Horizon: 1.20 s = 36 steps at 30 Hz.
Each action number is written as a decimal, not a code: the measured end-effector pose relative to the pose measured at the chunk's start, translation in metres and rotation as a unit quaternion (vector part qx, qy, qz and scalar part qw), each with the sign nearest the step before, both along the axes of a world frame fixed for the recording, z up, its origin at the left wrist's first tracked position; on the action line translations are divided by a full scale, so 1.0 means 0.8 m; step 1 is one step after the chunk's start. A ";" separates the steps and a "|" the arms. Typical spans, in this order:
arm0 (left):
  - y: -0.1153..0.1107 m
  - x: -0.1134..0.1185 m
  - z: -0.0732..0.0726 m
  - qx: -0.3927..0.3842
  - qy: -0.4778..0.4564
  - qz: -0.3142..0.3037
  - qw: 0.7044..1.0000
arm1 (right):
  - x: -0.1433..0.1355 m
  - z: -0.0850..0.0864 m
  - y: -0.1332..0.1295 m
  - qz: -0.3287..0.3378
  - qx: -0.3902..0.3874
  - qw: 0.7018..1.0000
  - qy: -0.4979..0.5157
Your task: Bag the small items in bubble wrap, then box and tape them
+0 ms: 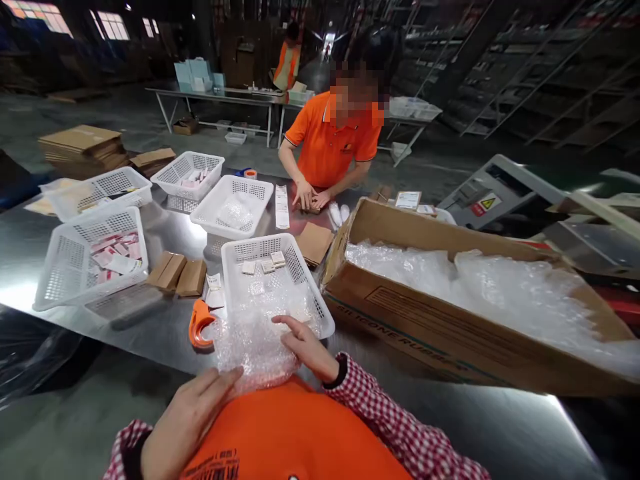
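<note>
Bubble wrap (255,343): spread loose over the near end of the white perforated basket (255,248) and down toward the person's front; no finished fold or tape on it can be made out.
Left hand (195,410): fingers straight and side by side on the wrap's near left edge; the thumb is hidden, so I cannot tell if it pinches.
Right hand (305,347): above the wrap's right part, forefinger stretched out, thumb apart from it.
Pale shape under the wrap: near the right fingertips, too blurred to identify.
Small white boxes (268,267): a few at the basket's far end, unwrapped, so seemingly left to handle.
Orange tape dispenser (199,325): just left of the basket, untouched.
Brown cartons (177,273): two, apparently closed, beside a printed paper slip (214,291); they look like done pieces, contents unseen.
Large cardboard box (385,327): at right, well filled with clear plastic wrap (510,280), so supply seems ample.
Co-worker (325,147): across the steel table (167,343), both hands on a small brown piece.
</note>
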State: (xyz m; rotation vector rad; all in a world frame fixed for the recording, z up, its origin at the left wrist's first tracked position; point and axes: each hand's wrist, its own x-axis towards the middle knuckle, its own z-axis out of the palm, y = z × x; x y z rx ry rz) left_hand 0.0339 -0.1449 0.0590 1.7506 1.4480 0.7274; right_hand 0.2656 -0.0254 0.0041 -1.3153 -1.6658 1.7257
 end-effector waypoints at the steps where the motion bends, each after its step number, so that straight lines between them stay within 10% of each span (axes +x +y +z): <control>1: 0.000 0.001 0.006 -0.012 0.004 -0.005 1.000 | 0.002 -0.002 0.001 0.037 0.008 0.999 -0.018; 11: 0.024 0.001 0.003 -0.059 -0.003 0.029 0.998 | 0.021 -0.031 0.020 0.331 -0.104 0.938 0.004; 19: 0.089 -0.005 -0.026 -0.062 -0.090 0.117 0.987 | 0.016 -0.021 0.032 0.166 -0.179 0.949 0.201; 24: 0.182 -0.016 -0.037 -0.017 -0.139 0.181 0.973 | -0.020 0.008 0.104 0.044 -0.133 0.975 0.172; 30: 0.286 -0.029 -0.077 -0.066 -0.089 0.237 0.965 | -0.059 -0.014 0.236 0.070 -0.026 0.987 -0.143; 36: 0.298 -0.017 -0.139 -0.117 -0.126 0.235 0.957 | -0.081 -0.076 0.257 0.141 -0.001 0.936 -0.322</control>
